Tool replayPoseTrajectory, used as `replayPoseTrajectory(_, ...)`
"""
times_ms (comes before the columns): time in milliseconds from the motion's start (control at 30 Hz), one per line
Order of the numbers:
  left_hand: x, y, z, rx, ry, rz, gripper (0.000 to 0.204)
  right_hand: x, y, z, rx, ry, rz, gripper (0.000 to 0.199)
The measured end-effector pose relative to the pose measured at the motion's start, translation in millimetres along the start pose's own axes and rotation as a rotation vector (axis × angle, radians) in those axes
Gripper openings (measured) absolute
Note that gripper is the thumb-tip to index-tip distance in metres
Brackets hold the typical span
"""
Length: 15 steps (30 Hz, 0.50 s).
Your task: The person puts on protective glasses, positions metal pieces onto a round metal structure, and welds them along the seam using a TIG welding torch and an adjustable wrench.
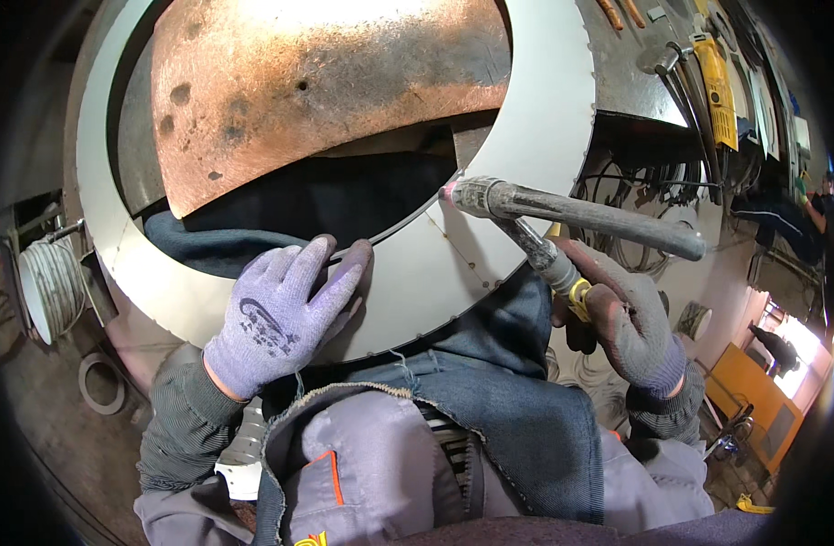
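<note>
A wide, flat, pale metal ring (549, 82) lies before me, with small dark marks along a seam at its near right. My left hand (276, 314), in a lilac knit glove, rests on the ring's near side, its fingers and thumb closed over the inner edge. In a worn grey glove, my right hand (621, 318) grips a welding torch (535, 241). The torch's pink nozzle points left, close above the inner edge near the seam, and its long back cap sticks out to the right. No arc shows at the nozzle.
A curved copper-coloured plate (344, 82) and dark blue cloth (235, 250) lie inside the ring. At the right are a yellow power tool (715, 86), hanging cables (608, 182) and another person (803, 214). A hose reel (53, 287) stands on the left.
</note>
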<state>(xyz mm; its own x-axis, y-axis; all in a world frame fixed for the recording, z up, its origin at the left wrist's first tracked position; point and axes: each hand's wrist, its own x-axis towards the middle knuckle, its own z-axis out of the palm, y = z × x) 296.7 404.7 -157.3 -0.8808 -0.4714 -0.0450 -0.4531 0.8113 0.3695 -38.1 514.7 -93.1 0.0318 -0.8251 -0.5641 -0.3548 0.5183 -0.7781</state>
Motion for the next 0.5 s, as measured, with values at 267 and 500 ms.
replayPoseTrajectory(267, 3, -5, 2, 0.006, 0.057, 0.089, 0.054, 1, -11, 4, 0.016, -0.02, 0.03, 0.059)
replayPoseTrajectory(500, -3, -11, 7, 0.018, 0.048, 0.108, 0.054, -3, -10, 9, -0.003, 0.002, 0.021, 0.056)
